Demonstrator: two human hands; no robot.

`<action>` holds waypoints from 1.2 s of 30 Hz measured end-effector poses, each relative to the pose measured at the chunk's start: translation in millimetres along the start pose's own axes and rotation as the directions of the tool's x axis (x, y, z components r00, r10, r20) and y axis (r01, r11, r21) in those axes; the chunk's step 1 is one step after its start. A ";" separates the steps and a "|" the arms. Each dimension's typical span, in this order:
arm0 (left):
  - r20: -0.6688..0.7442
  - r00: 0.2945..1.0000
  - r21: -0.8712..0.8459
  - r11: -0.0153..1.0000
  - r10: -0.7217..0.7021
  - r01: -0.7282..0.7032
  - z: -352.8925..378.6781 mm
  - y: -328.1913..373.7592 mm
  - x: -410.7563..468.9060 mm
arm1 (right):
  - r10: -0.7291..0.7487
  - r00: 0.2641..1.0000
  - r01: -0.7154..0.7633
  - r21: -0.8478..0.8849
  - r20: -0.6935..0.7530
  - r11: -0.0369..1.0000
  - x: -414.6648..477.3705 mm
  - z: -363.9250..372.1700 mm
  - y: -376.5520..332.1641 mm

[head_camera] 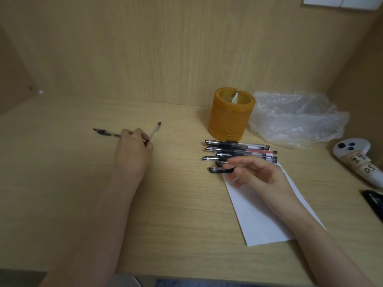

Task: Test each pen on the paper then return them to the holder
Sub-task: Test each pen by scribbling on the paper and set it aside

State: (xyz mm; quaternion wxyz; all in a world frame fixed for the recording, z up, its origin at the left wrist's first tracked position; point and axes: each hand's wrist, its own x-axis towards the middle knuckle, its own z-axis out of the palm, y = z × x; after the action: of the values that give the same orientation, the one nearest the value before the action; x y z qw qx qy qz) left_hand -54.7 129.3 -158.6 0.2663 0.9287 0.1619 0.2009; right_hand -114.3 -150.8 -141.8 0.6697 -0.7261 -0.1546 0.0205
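An orange cylindrical holder (231, 119) stands at the back of the wooden desk. Several capped gel pens (238, 151) lie side by side in front of it, partly on a white sheet of paper (261, 220). My right hand (257, 172) is over the near end of the row and pinches one black-capped pen (216, 170) between thumb and fingers. Far to the left, my left hand (133, 150) grips two pens: a dark one (103, 132) sticking out to the left and a clear one (155, 130) pointing up and right.
A crumpled clear plastic bag (298, 119) lies right of the holder. A white controller with taped labels (356, 160) and a black object (373, 200) sit at the right edge. Wooden walls enclose the desk at the back and sides.
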 end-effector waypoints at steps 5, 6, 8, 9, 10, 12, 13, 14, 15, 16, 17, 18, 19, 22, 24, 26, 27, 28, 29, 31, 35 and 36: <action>0.085 0.992 -0.095 0.992 0.096 -0.088 6.9 12.7 -7.6 | 0.005 1.000 -0.005 0.020 0.001 1.000 -0.3 0.9 -0.8; 0.105 0.988 -0.121 0.988 0.111 -0.099 7.5 15.8 -9.2 | 0.005 1.000 -0.005 0.021 0.000 1.000 -0.3 0.7 -0.8; 0.152 0.978 -0.195 0.974 0.143 -0.112 7.9 23.3 -13.6 | 0.006 1.000 -0.006 0.022 -0.006 1.000 -0.2 -0.2 -0.6; 0.170 0.971 -0.227 0.966 0.166 -0.126 7.4 27.6 -16.5 | 0.005 1.000 -0.005 0.026 -0.009 1.000 0.0 -0.3 -0.3; 0.178 0.965 -0.253 0.957 0.191 -0.143 6.4 32.1 -19.7 | 0.002 1.000 -0.001 0.032 -0.011 0.999 0.0 -0.2 -0.3; 0.150 0.957 -0.318 0.929 0.249 -0.192 1.5 40.7 -24.7 | -0.004 1.000 0.005 0.055 -0.021 0.998 0.4 0.6 -0.2; 0.128 0.948 -0.367 0.902 0.291 -0.227 -2.8 45.1 -26.8 | -0.006 0.999 0.008 0.072 -0.033 0.997 0.9 0.6 -0.1; 0.121 0.933 -0.432 0.864 0.340 -0.259 -7.7 49.6 -29.0 | -0.009 0.999 0.013 0.089 -0.049 0.996 1.5 0.1 -0.1; 0.139 0.909 -0.511 0.815 0.392 -0.273 -12.9 54.3 -31.7 | -0.011 0.997 0.018 0.103 -0.070 0.994 2.6 -0.4 0.1; 0.184 0.878 -0.590 0.764 0.442 -0.261 -16.9 59.0 -35.4 | -0.014 0.996 0.025 0.120 -0.090 0.993 3.7 -1.1 0.1; 0.246 0.838 -0.649 0.725 0.487 -0.231 -19.0 63.7 -40.0 | -0.019 0.994 0.033 0.138 -0.104 0.990 4.6 -1.6 -0.2; 0.315 0.792 -0.684 0.703 0.524 -0.194 -18.6 67.9 -44.7 | -0.026 0.994 0.043 0.156 -0.110 0.987 5.2 -1.6 -0.8; 0.382 0.745 -0.704 0.694 0.548 -0.149 -16.5 71.7 -50.1 | -0.035 0.994 0.052 0.169 -0.106 0.984 5.5 -1.6 -1.0; 0.498 0.646 -0.729 0.682 0.578 -0.048 -4.9 79.1 -63.7 | -0.057 0.995 0.071 0.168 -0.085 0.983 5.3 -3.0 -0.5; 0.502 0.627 -0.733 0.678 0.595 -0.057 1.1 81.1 -69.2 | -0.066 0.992 0.084 0.169 -0.109 0.982 5.6 -5.3 0.7; 0.495 0.618 -0.707 0.696 0.611 -0.122 4.8 82.7 -74.2 | -0.066 0.987 0.092 0.178 -0.144 0.980 5.9 -6.4 1.4; 0.488 0.612 -0.677 0.713 0.622 -0.185 7.1 83.3 -76.0 | -0.070 0.985 0.098 0.180 -0.156 0.979 6.1 -6.4 1.8; 0.478 0.606 -0.645 0.722 0.636 -0.250 9.2 84.1 -78.1 | -0.076 0.983 0.105 0.179 -0.165 0.978 6.2 -6.3 2.2; 0.467 0.602 -0.620 0.725 0.648 -0.299 11.1 85.2 -80.0 | -0.081 0.982 0.111 0.176 -0.172 0.978 6.4 -6.2 2.5; 0.449 0.600 -0.607 0.718 0.662 -0.339 11.9 87.6 -81.9 | -0.086 0.980 0.116 0.168 -0.179 0.979 6.6 -6.7 2.7; 0.443 0.626 -0.611 0.727 0.641 -0.313 11.8 87.8 -82.3 | -0.097 0.982 0.125 0.173 -0.164 0.977 6.4 -8.4 3.1; 0.438 0.633 -0.614 0.727 0.638 -0.307 11.7 87.5 -82.9 | -0.100 0.982 0.128 0.181 -0.160 0.975 6.4 -8.6 3.6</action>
State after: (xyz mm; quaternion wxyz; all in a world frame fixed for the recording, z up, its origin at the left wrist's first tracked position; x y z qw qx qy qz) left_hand -104.3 20.0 -142.6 0.4622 0.8505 -0.2504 -0.0196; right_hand -105.4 -157.7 -143.3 0.7457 -0.6482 -0.1426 -0.0580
